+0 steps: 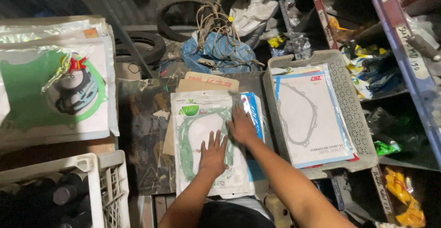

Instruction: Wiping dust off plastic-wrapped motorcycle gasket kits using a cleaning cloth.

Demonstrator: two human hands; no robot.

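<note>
Packets come first: the clear plastic packet with the green paper gasket on a white card [206, 140] lies on top of a loose stack in front of you, on a dark worn counter [142, 131], and both your hands rest flat on it. Your left hand [212, 154] lies palm down near the packet's middle with its fingers [212, 139] spread; your right hand [240, 126] presses at the upper right edge, fingers together, reaching onto the blue-edged packet [253, 113] beneath. Keep your palms flat and light, I would say, because the film is glossy and slick and the sheets slide over one another; the gasket inside is thin and would crease if bent. Brown cardboard [209, 82] peeks out behind the stack. To your right, a grey perforated plastic basket [349, 104] holds another white gasket card with a blue border [308, 120]. At your left lies a larger green gasket sheet under crinkled film [50, 90], and a white plastic crate [108, 182] of dark round pieces sits near it.
</note>
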